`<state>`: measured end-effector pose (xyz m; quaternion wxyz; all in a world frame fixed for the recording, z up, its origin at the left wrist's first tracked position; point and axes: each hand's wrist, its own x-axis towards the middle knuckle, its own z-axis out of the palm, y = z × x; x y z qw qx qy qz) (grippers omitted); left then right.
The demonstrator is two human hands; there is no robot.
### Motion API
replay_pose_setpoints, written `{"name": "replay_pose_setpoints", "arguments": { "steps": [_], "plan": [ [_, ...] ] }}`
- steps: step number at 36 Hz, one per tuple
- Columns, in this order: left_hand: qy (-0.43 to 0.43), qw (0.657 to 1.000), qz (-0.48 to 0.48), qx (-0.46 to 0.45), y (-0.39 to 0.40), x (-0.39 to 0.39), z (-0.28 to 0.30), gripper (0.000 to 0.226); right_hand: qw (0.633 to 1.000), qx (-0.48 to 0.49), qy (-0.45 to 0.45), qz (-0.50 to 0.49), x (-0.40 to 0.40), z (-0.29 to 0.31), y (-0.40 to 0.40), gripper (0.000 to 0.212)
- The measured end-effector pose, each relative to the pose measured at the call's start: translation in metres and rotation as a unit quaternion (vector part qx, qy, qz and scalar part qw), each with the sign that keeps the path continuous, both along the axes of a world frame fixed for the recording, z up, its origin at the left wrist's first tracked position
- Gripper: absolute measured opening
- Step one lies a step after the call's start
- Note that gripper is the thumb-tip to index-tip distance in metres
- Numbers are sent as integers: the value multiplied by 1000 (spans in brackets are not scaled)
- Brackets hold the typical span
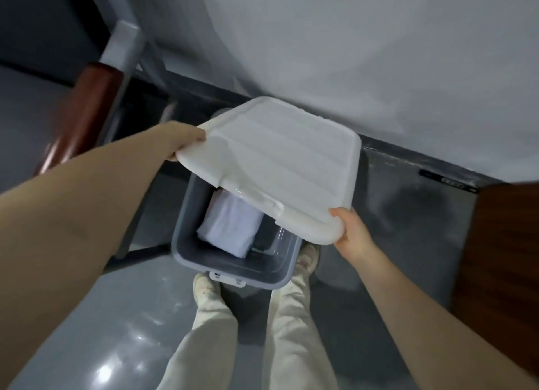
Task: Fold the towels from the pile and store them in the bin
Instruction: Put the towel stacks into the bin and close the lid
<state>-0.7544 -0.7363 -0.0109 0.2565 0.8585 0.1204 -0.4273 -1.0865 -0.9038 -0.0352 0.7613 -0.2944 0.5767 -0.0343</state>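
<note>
Over the bin (186, 243), hand-held lid (271, 162)

lid (271, 159) hides far half of bin (186, 243), part of towel (230, 229), left hand (186, 140) fingers

Head view, looking straight down the person's own body. Two bare forearms enter from the lower left and lower right of the frame, with no sleeve, watch or ring visible on either; the left hand (186, 140) appears at centre left and the right hand (351, 233) at centre right. At lower centre, two legs are clad in loose, cream-coloured fabric trousers (287, 328) with soft vertical creases down each leg. Below the trouser hems, toward mid-frame, are two pale off-white low shoes (204, 286) with rounded toes and slightly soiled uppers; the shoe at right of centre is partly hidden.
</note>
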Motion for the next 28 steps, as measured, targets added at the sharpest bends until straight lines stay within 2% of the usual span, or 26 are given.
{"name": "replay_pose_setpoints", "arguments": {
  "steps": [4,6,10,15,20,24,28],
  "plan": [
    [-45,994,-82,57,47,-30,-11,63,999,-37,6,13,-21,0,31,55],
    [-73,986,-127,82,72,-43,-15,73,997,-60,30,36,-33,3,48,53],
    [-131,965,-209,93,107,-62,-17,58,975,-122,131,134,-51,9,79,46],
    [-171,952,-240,83,133,-78,-15,51,963,-147,184,133,-62,12,116,41],
    [-136,956,-245,84,157,-73,-29,53,964,-164,169,125,-53,0,137,42],
    [-74,970,-219,70,183,-71,-55,50,953,-163,192,169,-46,-21,146,46],
    [18,962,-257,95,210,-87,-75,55,929,-168,231,236,-55,-35,145,45]
  ]
}}
